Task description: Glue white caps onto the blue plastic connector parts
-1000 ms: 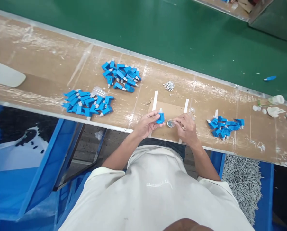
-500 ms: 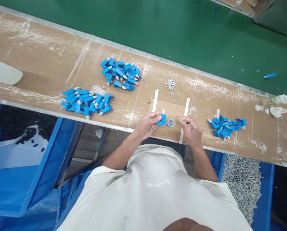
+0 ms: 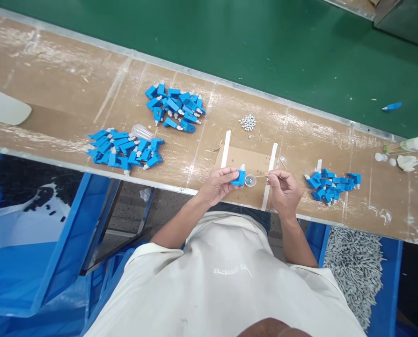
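Observation:
Between the fingers of my left hand (image 3: 217, 186) is a blue plastic part (image 3: 240, 177) with a whitish tip pointing away from me. My right hand (image 3: 285, 191) pinches a thin stick (image 3: 262, 176), whose far end reaches the rim of a small clear cup (image 3: 250, 180). The cup sits on a cardboard sheet (image 3: 249, 156), just right of the blue part. Whether the stick's tip touches what is in the cup, I cannot make out. White strips (image 3: 225, 149) run along both sides of the sheet.
Heaps of similar blue parts lie at the back (image 3: 175, 105), left (image 3: 124, 147) and right (image 3: 333, 185). Small grey pieces (image 3: 247, 122) are piled behind the sheet. A bottle (image 3: 405, 146) lies far right. Below the bench stand blue bins, one holding grey pieces (image 3: 352, 271).
My left hand has moved slightly right with the blue part, closer to the cup. My right hand has shifted a little right, drawing the stick back toward the cup's rim.

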`<state>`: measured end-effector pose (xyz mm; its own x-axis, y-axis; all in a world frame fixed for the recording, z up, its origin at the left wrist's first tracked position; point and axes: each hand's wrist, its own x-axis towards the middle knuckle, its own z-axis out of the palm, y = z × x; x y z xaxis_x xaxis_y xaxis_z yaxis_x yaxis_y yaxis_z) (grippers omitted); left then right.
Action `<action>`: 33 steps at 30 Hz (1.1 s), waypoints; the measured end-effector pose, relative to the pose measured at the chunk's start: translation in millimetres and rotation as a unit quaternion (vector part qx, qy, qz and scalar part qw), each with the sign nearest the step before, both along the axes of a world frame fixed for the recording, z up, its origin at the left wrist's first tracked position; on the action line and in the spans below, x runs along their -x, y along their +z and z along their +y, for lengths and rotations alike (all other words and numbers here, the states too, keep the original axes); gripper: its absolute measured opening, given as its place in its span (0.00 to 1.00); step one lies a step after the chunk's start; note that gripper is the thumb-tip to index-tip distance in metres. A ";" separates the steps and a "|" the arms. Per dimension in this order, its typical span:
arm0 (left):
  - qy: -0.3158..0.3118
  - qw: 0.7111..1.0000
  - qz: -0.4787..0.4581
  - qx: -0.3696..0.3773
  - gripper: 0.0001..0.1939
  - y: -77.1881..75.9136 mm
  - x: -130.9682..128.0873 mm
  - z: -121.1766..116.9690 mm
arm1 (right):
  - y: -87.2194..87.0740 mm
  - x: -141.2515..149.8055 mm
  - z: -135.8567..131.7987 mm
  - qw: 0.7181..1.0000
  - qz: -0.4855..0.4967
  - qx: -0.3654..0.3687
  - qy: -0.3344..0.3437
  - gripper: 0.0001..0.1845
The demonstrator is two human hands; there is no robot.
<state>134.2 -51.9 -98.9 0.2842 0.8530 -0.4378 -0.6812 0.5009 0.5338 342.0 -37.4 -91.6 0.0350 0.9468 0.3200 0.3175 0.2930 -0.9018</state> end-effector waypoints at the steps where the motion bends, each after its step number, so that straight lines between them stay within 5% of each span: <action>1: -0.003 1.000 -0.002 0.001 0.18 0.4 -1.4 -0.2 | 3.8 1.6 0.3 1.000 0.015 0.001 0.000 0.13; 9: -0.028 0.999 -0.009 -0.023 0.21 5.7 -7.6 -4.1 | 31.3 17.4 -3.9 0.996 0.028 -0.086 0.024 0.09; 15: -0.035 0.999 -0.003 -0.033 0.22 9.8 -8.1 -5.1 | 30.2 16.6 -4.0 0.985 -0.047 -0.150 0.066 0.02; 33: -0.032 0.999 -0.019 -0.015 0.21 8.3 -8.8 -6.1 | 24.7 17.5 -6.2 0.980 -0.083 -0.156 0.088 0.05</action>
<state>143.1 -57.9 -90.6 0.3547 0.8446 -0.4010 -0.6679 0.5291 0.5235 324.5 -43.6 -66.9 -0.1974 0.7880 0.5831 0.3714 0.6106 -0.6994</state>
